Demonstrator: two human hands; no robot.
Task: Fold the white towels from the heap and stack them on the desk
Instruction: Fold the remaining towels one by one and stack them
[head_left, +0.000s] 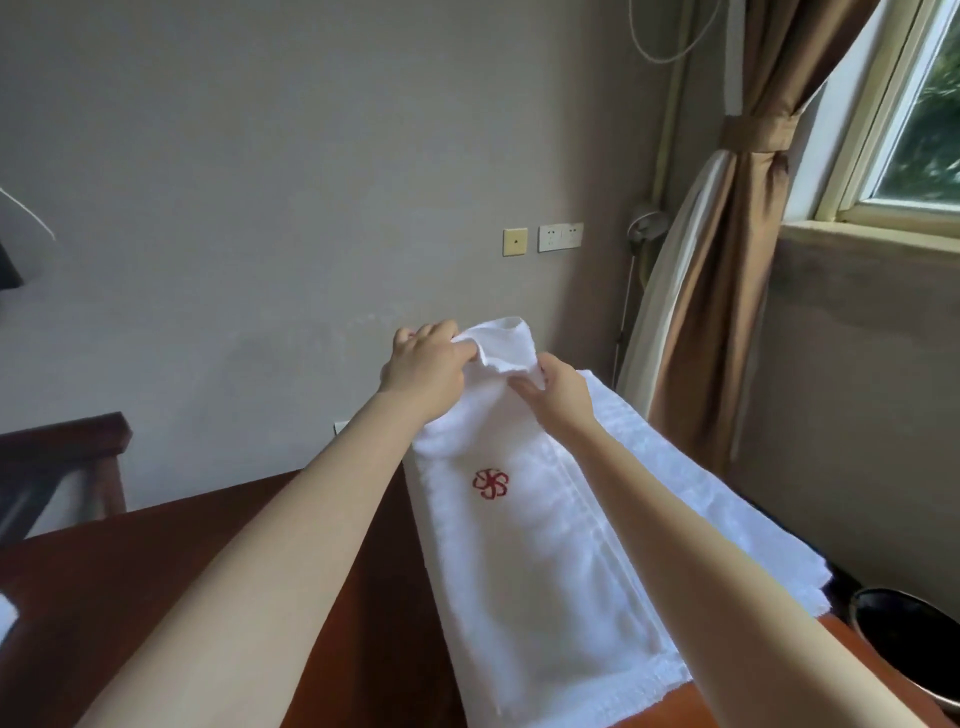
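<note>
**Desk inspection: one white towel in hand, far end lifted**

Room: a plain grey plastered wall (260, 156) runs behind the desk. On the right, a brown curtain (727, 291) with a pale lining is tied back beside a window (924, 130) with a cream frame. The desk (208, 571) has a dark reddish wood top, smooth and slightly glossy. Its bare part lies to the left.

Towel: the white towel (545, 561) lies lengthwise along the right side of the desk, from the near edge towards the far edge. It is folded into a long strip with a stitched band running along its length. A wider white layer (727, 519) shows under it on the right, overhanging the right edge. Whether this is a separate towel cannot be told. The cloth is terry, soft and nubbly, with a rough fringed hem at the near end.

Hands: both reach to the far end of the towel, close together. The left hand (423, 371) has its fingers curled round the lifted, bunched end. The right hand (558, 395) pinches the cloth just beside it, lower down.

Lesser items: a dark round bin (909, 639) stands off the desk's right edge. A white double socket (560, 237) and a yellow wall plate (515, 241) sit on the wall. A red embroidered pinwheel emblem (490, 483) marks the towel, nearer than the hands.
</note>
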